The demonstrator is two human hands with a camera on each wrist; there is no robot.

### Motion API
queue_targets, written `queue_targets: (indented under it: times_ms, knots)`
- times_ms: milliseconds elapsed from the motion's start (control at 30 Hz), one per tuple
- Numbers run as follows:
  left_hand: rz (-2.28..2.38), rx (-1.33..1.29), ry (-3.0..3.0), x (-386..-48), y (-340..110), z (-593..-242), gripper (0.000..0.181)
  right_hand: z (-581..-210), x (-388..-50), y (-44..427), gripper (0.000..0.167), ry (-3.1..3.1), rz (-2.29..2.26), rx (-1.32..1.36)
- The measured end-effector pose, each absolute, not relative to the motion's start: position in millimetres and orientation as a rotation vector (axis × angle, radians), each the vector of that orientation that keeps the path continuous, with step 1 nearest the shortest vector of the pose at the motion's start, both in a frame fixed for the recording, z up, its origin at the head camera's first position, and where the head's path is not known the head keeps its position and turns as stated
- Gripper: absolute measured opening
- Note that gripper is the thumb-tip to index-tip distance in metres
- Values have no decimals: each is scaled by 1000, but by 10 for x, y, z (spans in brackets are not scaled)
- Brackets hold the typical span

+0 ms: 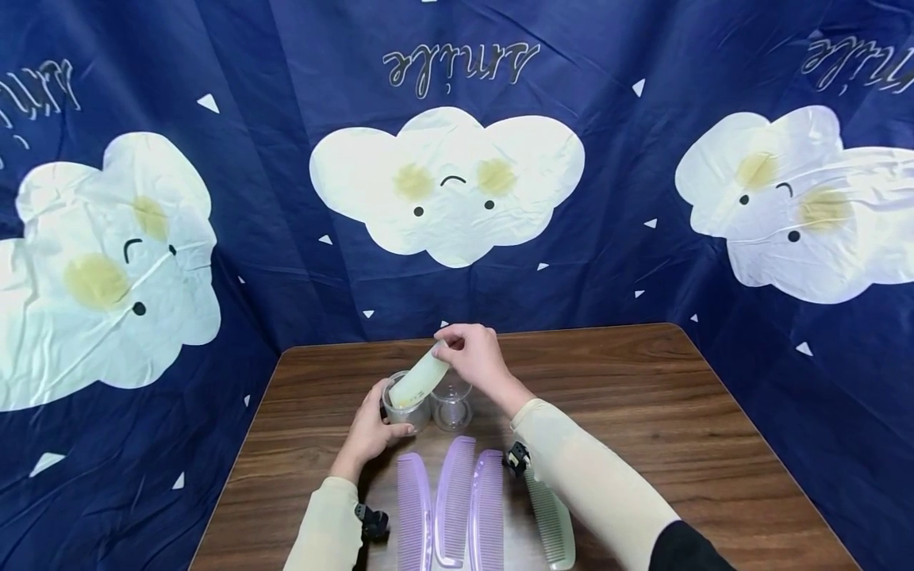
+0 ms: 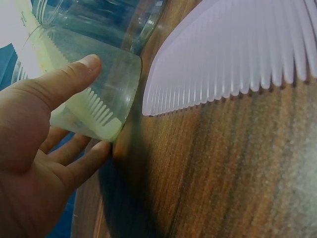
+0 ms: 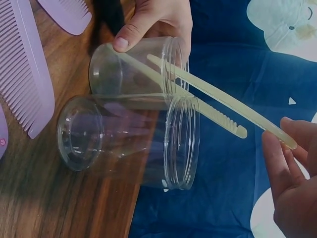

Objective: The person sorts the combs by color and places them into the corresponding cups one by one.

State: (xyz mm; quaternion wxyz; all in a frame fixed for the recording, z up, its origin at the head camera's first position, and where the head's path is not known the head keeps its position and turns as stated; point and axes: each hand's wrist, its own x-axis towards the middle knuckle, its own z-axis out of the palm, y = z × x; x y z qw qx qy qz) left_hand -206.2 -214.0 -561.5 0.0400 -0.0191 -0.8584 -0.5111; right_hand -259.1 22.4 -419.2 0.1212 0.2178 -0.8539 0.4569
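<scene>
My left hand (image 1: 371, 429) grips a clear plastic jar (image 1: 412, 417) around its side, with the thumb on the near face. My right hand (image 1: 477, 362) pinches the upper end of a pale yellow-green comb (image 3: 225, 98) between thumb and fingers. That comb slants down to the left, its lower end inside the mouth of the gripped jar. A second pale comb (image 3: 219, 117) leans in the same jar, its toothed end sticking out past the rim. Right beside it stands another clear jar (image 1: 452, 415), with no hand on it.
Three purple combs (image 1: 455, 503) lie side by side near the front of the brown wooden table (image 1: 614, 404). A green comb (image 1: 551, 519) lies to their right, partly under my right forearm. A blue cloth (image 1: 457, 293) with white clouds hangs behind the table.
</scene>
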Motion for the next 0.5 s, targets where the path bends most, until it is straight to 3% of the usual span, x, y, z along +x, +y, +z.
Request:
queue_targets:
  times_ms: [500]
  knots:
    - [-1548, -45, -2633, -2053, -2127, -5578, 98, -4247, -2679, 105, 25, -2569, 1335, 619]
